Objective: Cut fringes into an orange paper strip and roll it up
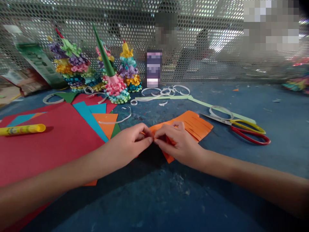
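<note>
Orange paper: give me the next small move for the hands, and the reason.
Probably curl one strip of the orange paper: it is already slit into strips, the left hand and right hand nearly meet at it, the front cone bears small curled strips, and the scissors lie aside.

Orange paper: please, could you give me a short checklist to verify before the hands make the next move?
1. Left hand and right hand at the orange paper: ok, fingertips close together on it.
2. Strips cut: ok, several show toward its right end.
3. Pinched spot: cannot tell, fingers hide it.
4. Scissors out of hand: ok, lying on the table.
5. Scissors tip touching the paper: cannot tell, it lies very near.
</note>
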`<control>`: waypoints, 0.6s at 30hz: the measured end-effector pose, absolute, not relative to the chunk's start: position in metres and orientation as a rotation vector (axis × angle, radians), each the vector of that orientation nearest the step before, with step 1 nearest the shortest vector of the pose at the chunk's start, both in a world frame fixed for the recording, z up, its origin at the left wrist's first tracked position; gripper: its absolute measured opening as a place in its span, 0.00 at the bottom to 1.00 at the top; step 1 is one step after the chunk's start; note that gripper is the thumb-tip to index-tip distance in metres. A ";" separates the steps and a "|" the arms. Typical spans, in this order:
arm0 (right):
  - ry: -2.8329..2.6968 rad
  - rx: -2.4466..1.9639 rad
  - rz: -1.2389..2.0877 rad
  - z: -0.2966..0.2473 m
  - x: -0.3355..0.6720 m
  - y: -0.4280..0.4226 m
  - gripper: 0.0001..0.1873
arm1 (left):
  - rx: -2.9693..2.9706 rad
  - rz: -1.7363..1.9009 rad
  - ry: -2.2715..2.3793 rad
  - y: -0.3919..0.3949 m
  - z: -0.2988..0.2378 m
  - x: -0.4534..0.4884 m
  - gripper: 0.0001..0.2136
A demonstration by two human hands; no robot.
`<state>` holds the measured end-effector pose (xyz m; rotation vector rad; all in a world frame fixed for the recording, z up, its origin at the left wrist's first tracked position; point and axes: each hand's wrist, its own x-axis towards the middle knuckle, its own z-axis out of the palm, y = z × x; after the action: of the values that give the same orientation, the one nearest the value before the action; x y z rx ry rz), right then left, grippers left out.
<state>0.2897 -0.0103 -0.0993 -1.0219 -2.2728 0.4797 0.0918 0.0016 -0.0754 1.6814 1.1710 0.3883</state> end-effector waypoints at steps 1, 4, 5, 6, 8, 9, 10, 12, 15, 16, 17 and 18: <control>-2.270 -1.024 0.482 -0.099 0.290 -0.010 0.03 | 1.722 0.394 1.174 0.001 -0.076 0.091 0.10; -2.271 -1.028 0.469 -0.100 0.290 -0.009 0.04 | 1.773 0.365 1.175 0.000 -0.077 0.088 0.11; -2.277 -1.028 0.461 -0.101 0.290 -0.009 0.04 | 1.784 0.363 1.176 0.000 -0.077 0.087 0.10; -2.282 -1.027 0.450 -0.101 0.290 -0.009 0.04 | 1.787 0.362 1.178 0.000 -0.078 0.087 0.10; -2.287 -1.013 0.423 -0.101 0.290 -0.010 0.02 | 1.734 0.362 1.186 0.000 -0.077 0.087 0.10; -2.283 -1.001 0.408 -0.101 0.290 -0.010 0.01 | 1.665 0.355 1.188 0.000 -0.076 0.088 0.09; -2.276 -0.989 0.396 -0.101 0.290 -0.011 0.02 | 1.574 0.347 1.185 0.000 -0.075 0.090 0.08; -2.262 -0.968 0.382 -0.100 0.290 -0.013 0.03 | 1.384 0.317 1.168 0.001 -0.073 0.092 0.07; -2.252 -0.947 0.387 -0.100 0.290 -0.013 0.03 | 1.317 0.281 1.170 0.001 -0.070 0.094 0.07; -2.248 -0.946 0.389 -0.100 0.290 -0.012 0.02 | 1.366 0.282 1.178 0.002 -0.069 0.094 0.08; -2.246 -0.948 0.392 -0.101 0.290 -0.012 0.01 | 1.431 0.283 1.186 0.002 -0.068 0.094 0.08; -2.245 -0.952 0.393 -0.101 0.290 -0.011 0.01 | 1.497 0.285 1.188 0.003 -0.067 0.093 0.09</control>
<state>0.2902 -0.0111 -0.1014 -0.9519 -2.2448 0.3932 0.0934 0.0025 -0.0675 1.4974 1.1882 0.2846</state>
